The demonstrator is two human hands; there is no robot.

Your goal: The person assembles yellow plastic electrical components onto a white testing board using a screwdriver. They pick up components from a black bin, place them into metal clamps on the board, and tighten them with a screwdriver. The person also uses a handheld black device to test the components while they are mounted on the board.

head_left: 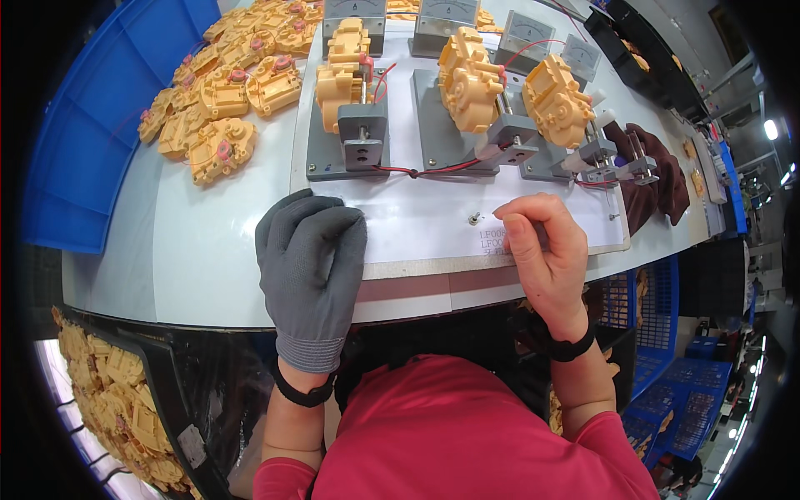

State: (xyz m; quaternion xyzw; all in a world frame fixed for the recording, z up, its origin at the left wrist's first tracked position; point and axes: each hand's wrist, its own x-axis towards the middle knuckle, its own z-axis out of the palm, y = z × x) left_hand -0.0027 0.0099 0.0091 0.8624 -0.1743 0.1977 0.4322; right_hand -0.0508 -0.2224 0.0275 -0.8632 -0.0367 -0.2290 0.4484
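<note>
My left hand (310, 262), in a grey knit glove, rests at the table's front edge with its fingers curled in. Nothing shows in it, though its palm side is hidden. My bare right hand (546, 250) hovers over the white sheet, thumb and forefinger bent toward each other and slightly apart, holding nothing visible. Just left of its fingertips stands a small metal toggle switch (474, 219), untouched. Beyond my hands, three yellow plastic gear housings (340, 87), (468, 79), (558, 102) sit on grey test fixtures (321, 158) with metal clamp blocks and red wires.
Several analogue meters (354, 10) line up behind the fixtures. Yellow housings (221, 150) are heaped at left beside a blue bin (92, 125). A dark brown cloth (658, 179) lies at right. Below the table are a black crate (167, 392) of housings and blue baskets (658, 333).
</note>
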